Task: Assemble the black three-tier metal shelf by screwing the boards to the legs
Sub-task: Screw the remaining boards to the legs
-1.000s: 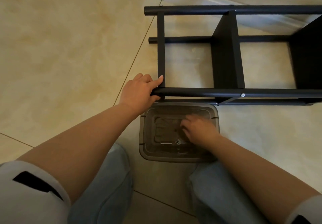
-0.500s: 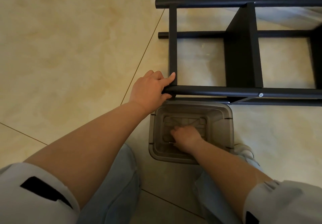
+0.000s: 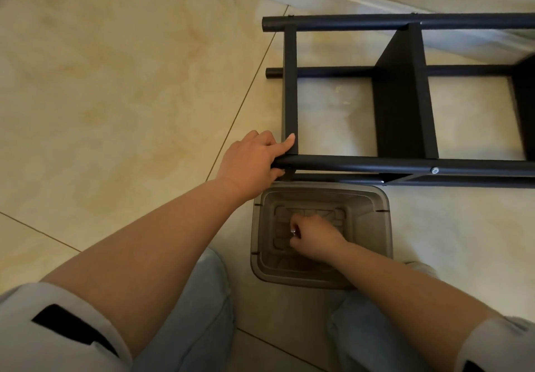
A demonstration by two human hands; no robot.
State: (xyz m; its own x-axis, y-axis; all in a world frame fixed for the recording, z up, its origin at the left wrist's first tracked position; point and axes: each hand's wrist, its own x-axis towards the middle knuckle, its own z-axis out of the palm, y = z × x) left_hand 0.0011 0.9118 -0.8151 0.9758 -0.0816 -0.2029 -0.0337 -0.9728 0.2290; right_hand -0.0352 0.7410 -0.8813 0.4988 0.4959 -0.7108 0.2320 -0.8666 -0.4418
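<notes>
Left hand [image 3: 252, 163] grip clasping shelf leg [image 3: 362, 162], right hand [image 3: 314, 237] pinching screw [image 3: 293, 231] in bin [image 3: 382, 226]

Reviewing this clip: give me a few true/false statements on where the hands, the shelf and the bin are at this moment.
1. The shelf frame lies on its side on the tiled floor. True.
2. The left hand holds a screwdriver. False: it grips the end of the shelf's near leg, with the index finger against the end board.
3. The right hand is inside the grey plastic bin. True.
4. The right hand is empty. False: its fingers pinch a small shiny metal piece, probably a screw.
5. The bin sits beyond the shelf, by the wall. False: it sits between the shelf and the person's knees.
</notes>
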